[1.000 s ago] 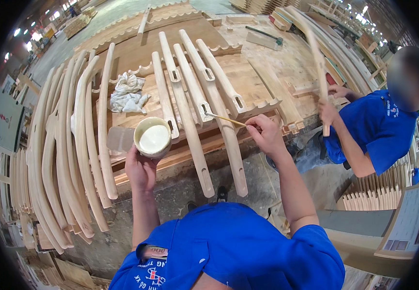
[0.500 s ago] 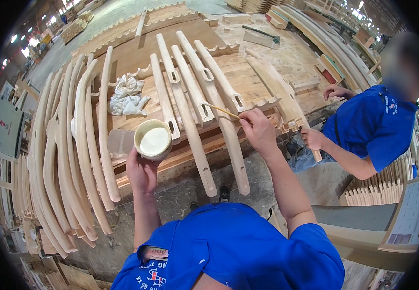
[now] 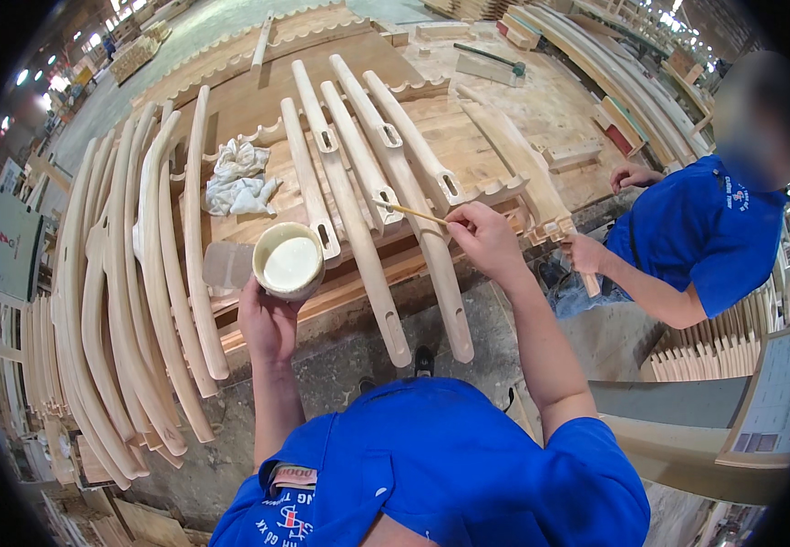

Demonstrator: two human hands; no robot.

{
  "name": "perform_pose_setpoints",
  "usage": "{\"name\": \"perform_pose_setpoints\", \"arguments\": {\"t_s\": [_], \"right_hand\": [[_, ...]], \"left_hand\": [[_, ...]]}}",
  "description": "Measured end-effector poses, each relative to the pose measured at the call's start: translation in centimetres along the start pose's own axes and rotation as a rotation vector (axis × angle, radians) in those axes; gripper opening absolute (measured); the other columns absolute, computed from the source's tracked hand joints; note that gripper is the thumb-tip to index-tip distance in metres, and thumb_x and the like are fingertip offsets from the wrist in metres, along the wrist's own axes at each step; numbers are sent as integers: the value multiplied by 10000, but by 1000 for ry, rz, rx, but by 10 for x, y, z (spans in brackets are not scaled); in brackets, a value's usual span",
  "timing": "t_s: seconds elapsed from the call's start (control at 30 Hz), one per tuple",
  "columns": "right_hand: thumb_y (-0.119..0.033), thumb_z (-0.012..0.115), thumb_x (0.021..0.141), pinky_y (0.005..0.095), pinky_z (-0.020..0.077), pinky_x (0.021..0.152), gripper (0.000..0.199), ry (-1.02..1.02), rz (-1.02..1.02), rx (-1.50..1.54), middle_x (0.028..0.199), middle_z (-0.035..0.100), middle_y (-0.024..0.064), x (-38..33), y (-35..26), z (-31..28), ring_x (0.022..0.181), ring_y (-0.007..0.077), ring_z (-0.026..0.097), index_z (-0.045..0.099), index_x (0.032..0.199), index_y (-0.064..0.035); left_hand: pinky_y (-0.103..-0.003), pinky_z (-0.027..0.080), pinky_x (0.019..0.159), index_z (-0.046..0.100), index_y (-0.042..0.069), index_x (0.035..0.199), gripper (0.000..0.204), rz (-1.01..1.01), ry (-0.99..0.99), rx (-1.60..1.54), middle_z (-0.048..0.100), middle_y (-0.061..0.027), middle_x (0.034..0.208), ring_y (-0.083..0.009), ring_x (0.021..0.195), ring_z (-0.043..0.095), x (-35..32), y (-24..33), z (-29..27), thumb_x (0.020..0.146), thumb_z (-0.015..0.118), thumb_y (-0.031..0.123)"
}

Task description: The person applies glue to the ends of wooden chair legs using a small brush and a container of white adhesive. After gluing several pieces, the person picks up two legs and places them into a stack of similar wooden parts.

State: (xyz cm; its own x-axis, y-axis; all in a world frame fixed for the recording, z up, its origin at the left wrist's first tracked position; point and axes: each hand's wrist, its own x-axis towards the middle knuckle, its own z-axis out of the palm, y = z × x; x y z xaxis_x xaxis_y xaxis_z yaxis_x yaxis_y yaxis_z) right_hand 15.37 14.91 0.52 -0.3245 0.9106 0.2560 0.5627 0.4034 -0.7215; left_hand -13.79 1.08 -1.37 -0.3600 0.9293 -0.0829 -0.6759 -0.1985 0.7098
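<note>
My left hand point(image 3: 270, 326) is wrapped round a pale cup point(image 3: 304, 292), tilted so that its thick white liquid point(image 3: 291, 264) shows. My right hand point(image 3: 488, 241) pinches one end of a thin wooden stick point(image 3: 422, 215). Its far tip reaches the slotted end of a pale wooden rail point(image 3: 356, 146); what the tip is made of is too small to tell. White residue shows round that slot. Several similar slotted rails lie alongside, among them two long ones, one point(image 3: 368, 273) running below the slot and the other point(image 3: 438, 260) passing under the stick.
Curved rails point(image 3: 153, 219) stand in a row at the left, beside a crumpled white cloth point(image 3: 240, 178). Scalloped wooden strips lie across the workbench point(image 3: 468, 128), with a hammer point(image 3: 491, 60) at the back. At the right, a co-worker in blue point(image 3: 687, 242) grips a wooden piece point(image 3: 586, 273).
My right hand has shifted slightly left, and the stick tip sits a little further left and lower at the slot. The cup stays put. The co-worker's wooden piece has shifted slightly.
</note>
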Motion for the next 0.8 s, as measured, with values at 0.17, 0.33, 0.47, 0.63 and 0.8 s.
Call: {"name": "perform_pose_setpoints", "arguments": {"t_s": [0.17,0.33,0.47,0.63,0.8], "right_hand": [[-165,609,827,302,446,630,170,-77,24,15,787,590,87,-14,8,-13,691,200,567,665,913,-30],[-177,608,828,351,473,656,133,12,-36,-55,799,578,79,-21,6,-7,733,259,599,662,891,-73],[-131,623,820,312,482,650,103,99,-94,-172,827,585,62,-21,-6,-3,752,217,623,650,902,-75],[-121,633,802,307,499,660,106,178,-119,-292,844,599,47,-22,-7,0,773,207,638,642,904,-92],[-165,619,801,350,494,666,81,131,-43,-188,843,607,31,-28,-8,-8,781,232,625,647,869,-133]], "left_hand": [[-466,447,985,417,-1,1307,397,-8,75,9,472,-145,1331,-293,1199,495,-2,4,6,996,286,210],[-457,450,981,418,4,1308,401,0,8,18,475,-146,1329,-289,1197,497,1,1,1,996,289,219],[-478,468,958,440,-17,1283,418,9,41,34,515,-164,1277,-283,1168,527,1,-1,5,983,299,239],[-476,470,958,441,-20,1280,422,8,21,25,516,-162,1277,-282,1167,527,0,-1,6,985,300,246],[-481,470,957,433,-28,1283,426,33,50,44,514,-170,1275,-288,1170,525,-4,0,2,985,293,242]]}}
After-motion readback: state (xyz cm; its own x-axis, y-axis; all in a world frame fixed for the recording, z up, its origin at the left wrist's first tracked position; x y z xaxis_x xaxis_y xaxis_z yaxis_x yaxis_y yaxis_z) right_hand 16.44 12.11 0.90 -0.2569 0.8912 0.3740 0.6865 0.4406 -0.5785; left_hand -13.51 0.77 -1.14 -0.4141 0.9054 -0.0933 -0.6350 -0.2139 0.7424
